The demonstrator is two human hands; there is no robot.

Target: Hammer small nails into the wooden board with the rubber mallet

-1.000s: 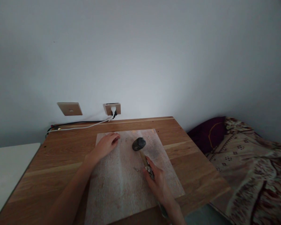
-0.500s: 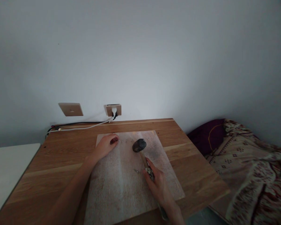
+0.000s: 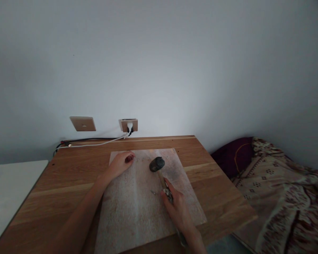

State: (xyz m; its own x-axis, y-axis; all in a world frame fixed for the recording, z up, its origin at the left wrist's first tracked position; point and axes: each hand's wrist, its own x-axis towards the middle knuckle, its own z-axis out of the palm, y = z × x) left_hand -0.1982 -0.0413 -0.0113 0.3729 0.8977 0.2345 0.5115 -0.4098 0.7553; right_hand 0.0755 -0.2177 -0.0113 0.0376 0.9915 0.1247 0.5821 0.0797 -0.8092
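Observation:
My right hand (image 3: 178, 204) is wrapped round the handle of a rubber mallet (image 3: 157, 164) with a dark head. The head is over the upper right part of a worn, pale board (image 3: 132, 211). Resting on the board's upper left corner, my left hand (image 3: 122, 163) is closed, its fingers curled. Something dark reddish shows inside the curl, too small and dim to name. Small crumb-like bits lie on the board between the left hand and the mallet head. A small sliver (image 3: 153, 192) lies left of my right hand.
The board lies on a wooden table (image 3: 69, 176) against a wall. Cables (image 3: 95, 143) run along its back edge to a socket (image 3: 129, 125). A white surface (image 3: 13, 197) stands left. At right are a purple pillow (image 3: 233, 155) and patterned bedding (image 3: 278, 197).
The camera view has shifted slightly. Both hands and the mallet stay almost where they were on the board.

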